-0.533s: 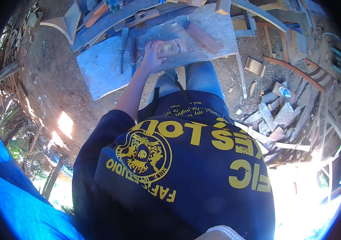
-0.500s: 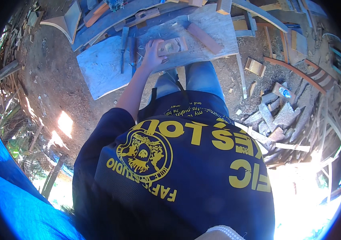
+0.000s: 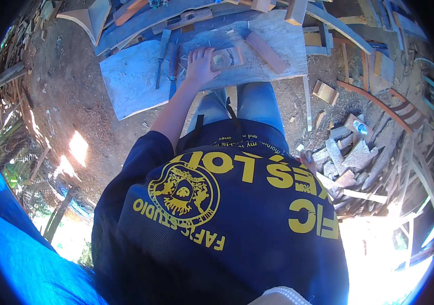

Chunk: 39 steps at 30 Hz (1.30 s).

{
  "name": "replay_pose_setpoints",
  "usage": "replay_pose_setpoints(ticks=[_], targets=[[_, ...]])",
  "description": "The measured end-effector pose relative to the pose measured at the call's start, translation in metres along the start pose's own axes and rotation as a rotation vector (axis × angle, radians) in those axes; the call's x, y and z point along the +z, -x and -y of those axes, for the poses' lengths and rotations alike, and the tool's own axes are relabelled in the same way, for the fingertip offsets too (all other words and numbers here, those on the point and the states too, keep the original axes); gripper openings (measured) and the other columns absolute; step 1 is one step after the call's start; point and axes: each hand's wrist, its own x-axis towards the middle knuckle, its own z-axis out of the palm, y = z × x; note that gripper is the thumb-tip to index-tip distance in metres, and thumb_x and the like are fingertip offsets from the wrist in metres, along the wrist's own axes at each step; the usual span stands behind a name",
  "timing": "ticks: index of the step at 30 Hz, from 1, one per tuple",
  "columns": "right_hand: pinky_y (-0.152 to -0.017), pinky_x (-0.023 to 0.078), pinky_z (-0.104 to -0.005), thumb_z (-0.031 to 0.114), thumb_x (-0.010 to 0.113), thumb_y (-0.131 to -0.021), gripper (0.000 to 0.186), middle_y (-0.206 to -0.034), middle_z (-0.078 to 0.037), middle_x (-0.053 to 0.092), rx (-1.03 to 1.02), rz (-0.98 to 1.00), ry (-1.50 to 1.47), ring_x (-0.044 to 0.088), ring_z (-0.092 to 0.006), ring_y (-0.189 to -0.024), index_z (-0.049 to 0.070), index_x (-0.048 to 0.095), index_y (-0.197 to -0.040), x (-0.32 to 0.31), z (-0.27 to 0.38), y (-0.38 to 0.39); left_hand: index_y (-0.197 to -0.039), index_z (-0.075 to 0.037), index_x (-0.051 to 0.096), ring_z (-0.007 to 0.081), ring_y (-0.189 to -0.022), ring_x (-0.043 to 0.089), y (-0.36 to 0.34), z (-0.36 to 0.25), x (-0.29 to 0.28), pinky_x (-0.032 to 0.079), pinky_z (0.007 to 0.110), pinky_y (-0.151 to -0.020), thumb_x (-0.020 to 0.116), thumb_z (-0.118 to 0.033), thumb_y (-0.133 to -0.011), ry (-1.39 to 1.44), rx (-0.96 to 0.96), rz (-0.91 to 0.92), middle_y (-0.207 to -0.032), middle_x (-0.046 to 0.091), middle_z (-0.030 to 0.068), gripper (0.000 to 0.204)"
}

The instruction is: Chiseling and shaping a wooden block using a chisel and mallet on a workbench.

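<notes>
My left hand point(image 3: 201, 66) has its fingers curled round the left end of a flat wooden block point(image 3: 227, 57) with a pale patch in its middle, lying on a weathered board point(image 3: 120, 81) above my thighs. Just left of that hand lie a slim chisel-like tool point(image 3: 163, 51) and a dark-handled tool point(image 3: 174, 63). A reddish wooden bar point(image 3: 265, 51) lies slanted right of the block. My right hand point(image 3: 307, 159) shows partly at my right side, beside my dark shirt, fingers bent; what it holds, if anything, I cannot make out.
Planks and offcuts point(image 3: 339, 30) crowd the far side of the board. At the right are a curved wooden frame point(image 3: 390, 107), a small block point(image 3: 324, 92), a plastic bottle point(image 3: 360, 127) and a heap of scraps point(image 3: 349, 155). A blue sheet point(image 3: 8, 234) is at lower left.
My right hand has come into view at my right side. The board and scene sit slightly shifted in the picture; my left hand stays at the block's left end.
</notes>
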Motion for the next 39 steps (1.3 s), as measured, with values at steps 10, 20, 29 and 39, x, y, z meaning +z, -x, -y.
replay_pose_setpoints(ticks=[10,20,29,39], targets=[[-0.058,0.046,-0.0305,0.023,0.06,-0.094,0.041,-0.075,-0.008,0.057,-0.751,-0.052,0.244,0.056,-0.0139,-0.064,0.003,0.044,-0.126,0.152,0.169,-0.046,-0.135,-0.007,0.04,0.0317,-0.125,0.046,-0.049,-0.006,0.006,0.034,0.051,-0.099,0.07,-0.048,-0.077,-0.201,-0.11,0.156,-0.132,0.049,0.0131,0.078],[-0.057,0.05,-0.0503,0.012,0.05,-0.095,0.018,-0.078,-0.025,0.063,-1.149,0.172,0.57,0.065,-0.0432,-0.071,0.006,0.044,-0.111,0.278,0.203,-0.098,-0.111,-0.008,0.056,0.0287,-0.106,0.056,-0.071,0.001,0.029,0.04,0.046,-0.089,0.05,-0.037,-0.092,-0.123,-0.138,-0.145,-0.111,0.06,0.0107,0.035],[-0.052,0.047,-0.0524,0.01,0.05,-0.095,0.014,-0.069,-0.027,0.059,-1.129,0.04,0.714,0.062,-0.0452,-0.064,0.003,0.044,-0.106,0.284,0.176,-0.105,-0.105,-0.01,0.056,0.028,-0.098,0.056,-0.076,0.003,0.034,0.042,0.045,-0.083,0.046,-0.03,-0.094,-0.234,-0.164,-0.147,-0.102,0.06,0.0092,0.025],[-0.052,0.048,-0.0464,0.015,0.052,-0.095,0.024,-0.072,-0.022,0.063,-1.006,-0.078,0.568,0.065,-0.0401,-0.062,0.0,0.047,-0.112,0.262,0.186,-0.092,-0.108,-0.008,0.056,0.0296,-0.102,0.054,-0.074,0.007,0.034,0.039,0.046,-0.088,0.049,-0.033,-0.093,-0.071,-0.129,-0.256,-0.106,0.059,0.0101,0.029]])
